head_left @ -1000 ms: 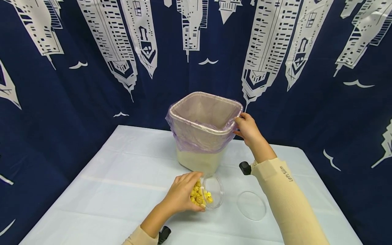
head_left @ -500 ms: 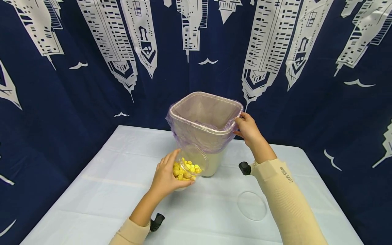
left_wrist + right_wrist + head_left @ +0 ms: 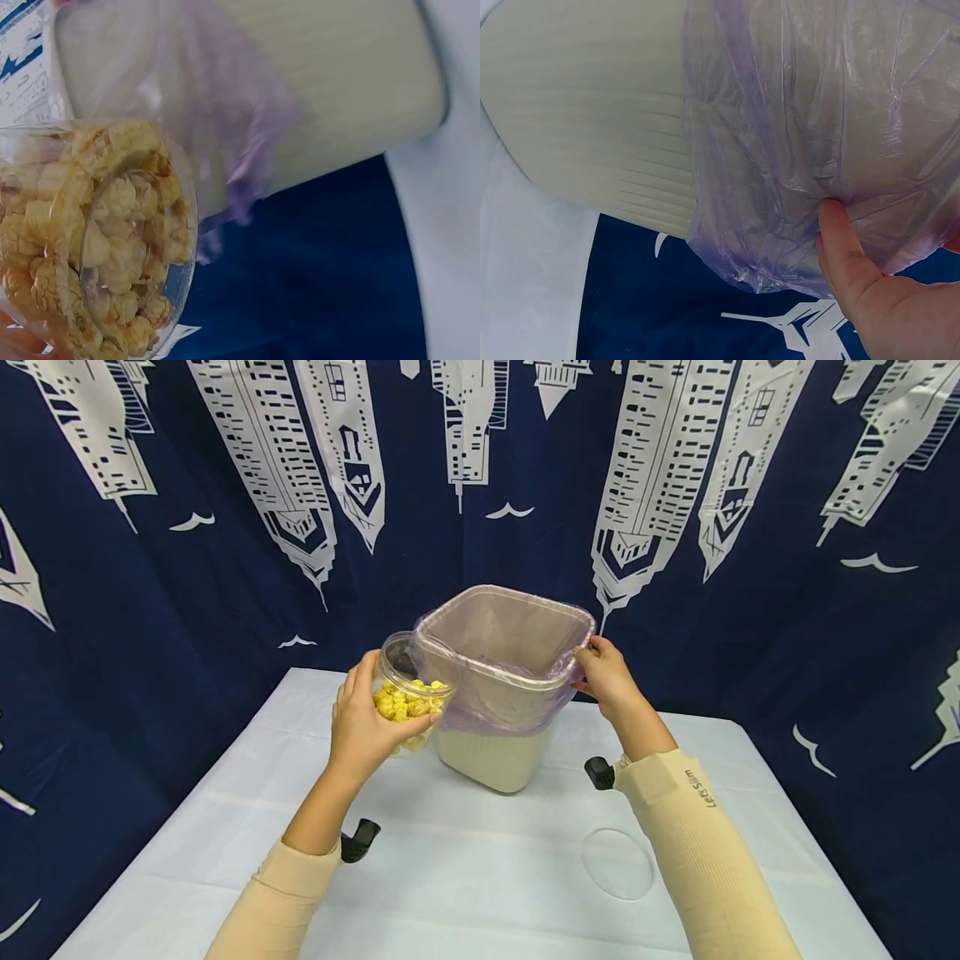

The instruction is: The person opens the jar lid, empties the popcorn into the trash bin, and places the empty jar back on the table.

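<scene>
Across the scene from the left edge, a navy cloth backdrop [image 3: 180, 627] printed with white upside-down towers hung behind a table [image 3: 480, 877] draped in smooth white fabric with faint creases. On the left, I watched a stretchy beige sleeve [image 3: 270, 902], a black plastic wrist device [image 3: 361, 841] at its cuff, lead up to the bare left hand [image 3: 362, 718], its fingers and thumb wrapped around a clear round plastic jar [image 3: 400, 653]. The jar, glossy and uncapped, was raised above the table and tilted beside the bin's left rim; I could not tell whether the two touched. Knobbly yellow popcorn [image 3: 408, 702] filled its lower part, pressed against the round base in my left wrist view. At center stood a cream bin [image 3: 491, 760], finely ribbed, tapered, with a rounded-square mouth. A translucent purple plastic liner [image 3: 498, 708], thin and wrinkled, was folded over its rim. Farther right, the bare right hand [image 3: 609, 678] gripped the lined rim at its right corner, above a thin, clear, round disc [image 3: 617, 864] lying flat near the table's front.
</scene>
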Motion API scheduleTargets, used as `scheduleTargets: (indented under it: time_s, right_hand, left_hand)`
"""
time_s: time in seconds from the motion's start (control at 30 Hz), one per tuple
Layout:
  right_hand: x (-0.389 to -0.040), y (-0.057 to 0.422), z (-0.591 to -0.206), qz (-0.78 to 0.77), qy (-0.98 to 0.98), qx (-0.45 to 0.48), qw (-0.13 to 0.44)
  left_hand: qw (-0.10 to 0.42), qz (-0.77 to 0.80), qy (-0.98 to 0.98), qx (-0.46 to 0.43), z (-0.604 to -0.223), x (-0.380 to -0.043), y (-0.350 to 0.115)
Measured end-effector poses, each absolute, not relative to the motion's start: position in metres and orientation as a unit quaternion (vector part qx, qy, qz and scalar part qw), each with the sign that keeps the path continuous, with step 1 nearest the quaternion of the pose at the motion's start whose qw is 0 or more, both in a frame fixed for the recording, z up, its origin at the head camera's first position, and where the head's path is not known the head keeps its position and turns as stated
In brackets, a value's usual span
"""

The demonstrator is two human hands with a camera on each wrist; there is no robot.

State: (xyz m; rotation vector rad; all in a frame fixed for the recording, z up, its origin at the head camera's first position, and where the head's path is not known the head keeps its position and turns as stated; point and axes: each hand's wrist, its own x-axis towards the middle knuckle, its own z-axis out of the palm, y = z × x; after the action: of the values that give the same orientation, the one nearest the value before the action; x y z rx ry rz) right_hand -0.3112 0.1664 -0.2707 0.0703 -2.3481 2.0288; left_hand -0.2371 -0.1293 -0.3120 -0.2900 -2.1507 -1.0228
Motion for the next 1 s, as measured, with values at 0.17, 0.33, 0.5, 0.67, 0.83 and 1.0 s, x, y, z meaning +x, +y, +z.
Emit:
scheduleTargets:
  time_s: [0.17,0.33,0.5,0.67,0.83,1.0]
  right_hand:
    - [-0.311,0.165,-0.272,0.650,-0.759,0.024,0.019]
    - [-0.310,0.165,-0.273,0.647,-0.762,0.027,0.021]
    - [-0.309,0.166,-0.272,0.641,-0.766,0.033,0.025]
    - [-0.309,0.167,-0.271,0.638,-0.769,0.037,0.026]
    - [-0.309,0.167,-0.270,0.637,-0.770,0.033,0.023]
    - [-0.308,0.167,-0.270,0.638,-0.769,0.031,0.023]
  left_hand:
    - [0.390,-0.348,-0.846,-0.110,-0.283,-0.244,-0.132]
    - [0.393,-0.284,-0.868,-0.107,-0.259,-0.256,-0.133]
    - [0.385,-0.217,-0.889,-0.121,-0.240,-0.271,-0.129]
    - [0.376,-0.138,-0.905,-0.143,-0.224,-0.283,-0.123]
    - [0.373,-0.062,-0.910,-0.173,-0.213,-0.292,-0.119]
    - [0.394,0.014,-0.894,-0.210,-0.211,-0.301,-0.118]
